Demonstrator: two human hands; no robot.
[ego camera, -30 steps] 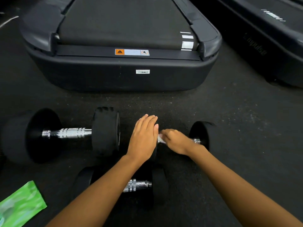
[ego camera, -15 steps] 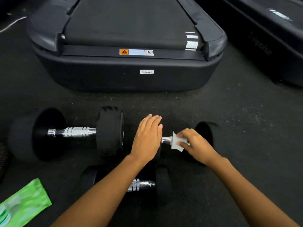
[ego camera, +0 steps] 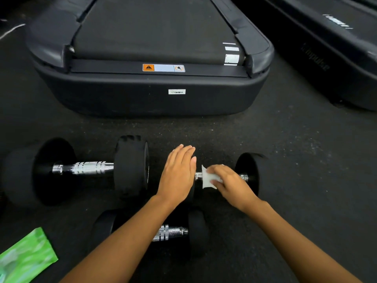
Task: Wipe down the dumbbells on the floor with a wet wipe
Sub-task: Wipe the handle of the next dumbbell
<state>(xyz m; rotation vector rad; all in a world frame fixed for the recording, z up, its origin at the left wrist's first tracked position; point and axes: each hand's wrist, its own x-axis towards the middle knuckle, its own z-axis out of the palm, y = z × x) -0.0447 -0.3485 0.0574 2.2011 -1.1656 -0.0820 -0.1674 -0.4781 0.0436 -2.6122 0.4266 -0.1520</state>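
Note:
Three black dumbbells with chrome handles lie on the dark floor. The right dumbbell [ego camera: 250, 172] is the one being handled. My left hand [ego camera: 178, 174] rests flat, fingers straight, on its left head, which is hidden beneath the hand. My right hand [ego camera: 228, 182] grips a folded white wet wipe [ego camera: 208, 178] against this dumbbell's chrome handle. A large dumbbell [ego camera: 85, 168] lies to the left. A smaller dumbbell [ego camera: 173, 231] lies nearer me, partly hidden under my left forearm.
The rear end of a black treadmill [ego camera: 155, 94] stands just beyond the dumbbells. A second treadmill [ego camera: 326, 58] runs along the upper right. A green wet wipe packet [ego camera: 24, 260] lies on the floor at the lower left.
My right hand slid right along the handle with the wipe, then back a little toward the left. More of the white wipe shows now. My left hand stayed on the dumbbell's head.

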